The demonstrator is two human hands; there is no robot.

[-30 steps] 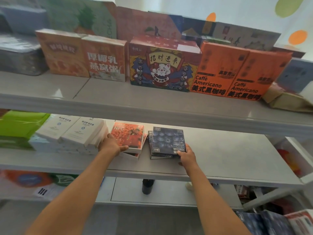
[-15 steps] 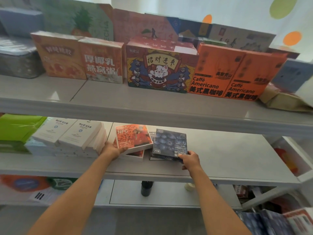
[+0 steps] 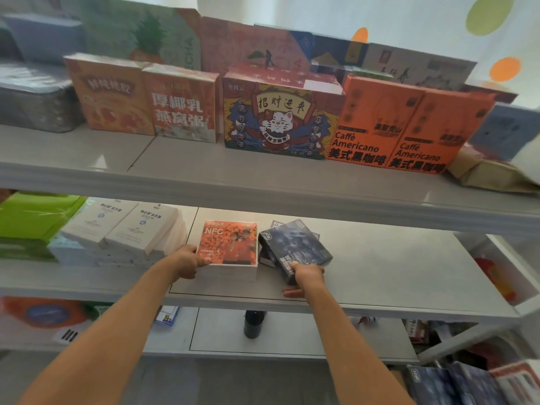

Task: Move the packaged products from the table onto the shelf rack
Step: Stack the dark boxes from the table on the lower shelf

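Observation:
On the middle shelf [image 3: 380, 276] a red NFC box [image 3: 228, 242] lies on top of a short stack. My left hand [image 3: 187, 260] holds that stack's left front corner, thumb on the top box. Just to its right a dark blue box [image 3: 295, 248] sits skewed on another dark box beneath it. My right hand [image 3: 305, 277] grips the blue box's near corner, with fingers under it and the thumb on top.
White boxes [image 3: 122, 226] and green packs [image 3: 32, 217] fill the middle shelf's left end. The upper shelf carries orange Caffè Americano boxes [image 3: 391, 124], a cat-print box [image 3: 277, 118] and others. More blue and red packs [image 3: 467, 384] lie at the lower right. A dark bottle [image 3: 253, 324] stands on the lower shelf.
The red top box now sits squared on its stack. The blue box has turned clockwise and moved toward the shelf's front as my right hand drew back with it.

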